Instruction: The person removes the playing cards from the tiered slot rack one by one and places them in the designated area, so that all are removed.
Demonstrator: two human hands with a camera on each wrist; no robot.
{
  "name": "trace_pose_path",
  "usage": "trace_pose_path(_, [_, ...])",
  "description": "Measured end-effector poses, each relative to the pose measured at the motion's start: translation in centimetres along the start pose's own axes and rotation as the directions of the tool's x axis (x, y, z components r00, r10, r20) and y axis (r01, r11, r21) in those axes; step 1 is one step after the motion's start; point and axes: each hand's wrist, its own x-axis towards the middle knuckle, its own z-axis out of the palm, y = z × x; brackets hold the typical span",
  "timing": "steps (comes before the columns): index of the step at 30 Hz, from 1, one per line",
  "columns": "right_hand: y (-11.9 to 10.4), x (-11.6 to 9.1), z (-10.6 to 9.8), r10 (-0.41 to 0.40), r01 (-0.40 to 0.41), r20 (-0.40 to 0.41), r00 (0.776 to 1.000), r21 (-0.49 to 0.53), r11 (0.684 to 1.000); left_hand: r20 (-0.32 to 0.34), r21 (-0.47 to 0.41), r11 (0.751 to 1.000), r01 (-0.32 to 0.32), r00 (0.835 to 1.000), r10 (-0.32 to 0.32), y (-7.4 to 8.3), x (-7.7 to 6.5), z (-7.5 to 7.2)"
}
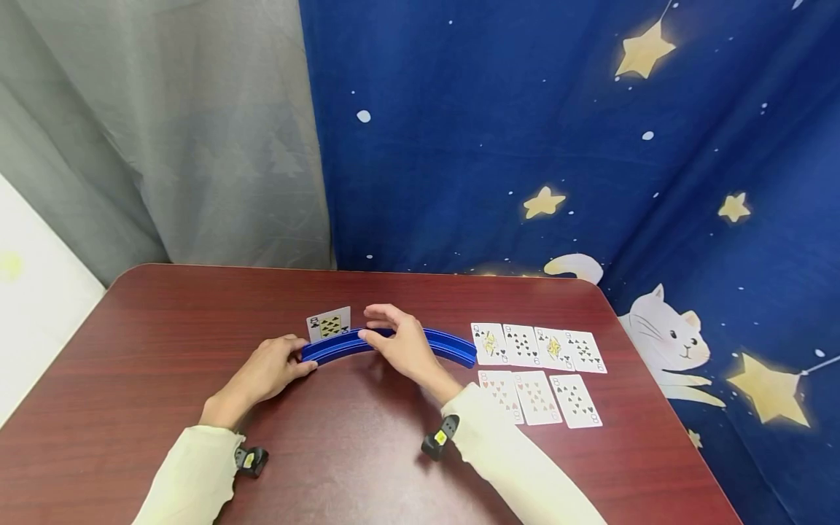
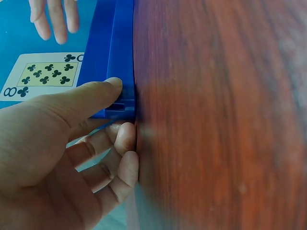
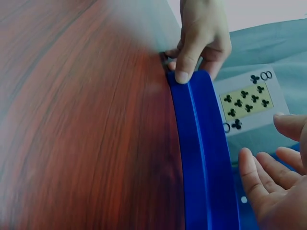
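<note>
A curved blue card holder (image 1: 453,347) stands on the table, its slot running along its length. The eight of clubs (image 1: 330,323) is upright in it near the left end, its lower edge hidden in the slot. At that end, my left hand (image 1: 272,368) grips the holder, thumb on the near face and fingers behind, as the left wrist view shows. My right hand (image 1: 408,348) is over the middle of the holder, fingers loosely extended and holding nothing. In the right wrist view its fingers (image 3: 261,177) are apart from the eight of clubs (image 3: 247,100).
Right of the holder, several face-up playing cards (image 1: 521,345) form a back row. In front lies a row of three cards (image 1: 577,401), the leftmost partly covered by my right sleeve (image 1: 499,430). The brown table (image 1: 354,452) ends before grey and blue curtains (image 1: 459,182).
</note>
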Motion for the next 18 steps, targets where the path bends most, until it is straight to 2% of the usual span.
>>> trace_pose_path(7, [-0.4, 0.6, 1.5, -0.002, 0.002, -0.003, 1.0, -0.031, 1.0, -0.003, -0.008, 1.0, -0.003, 1.0, 0.003, 0.0, 0.1, 0.0])
trace_pose_path(18, [-0.6, 1.3, 2.7, -0.034, 0.032, -0.022, 0.999, -0.066, 0.997, -0.012, 0.002, 1.0, -0.012, 1.0, 0.012, 0.0, 0.1, 0.0])
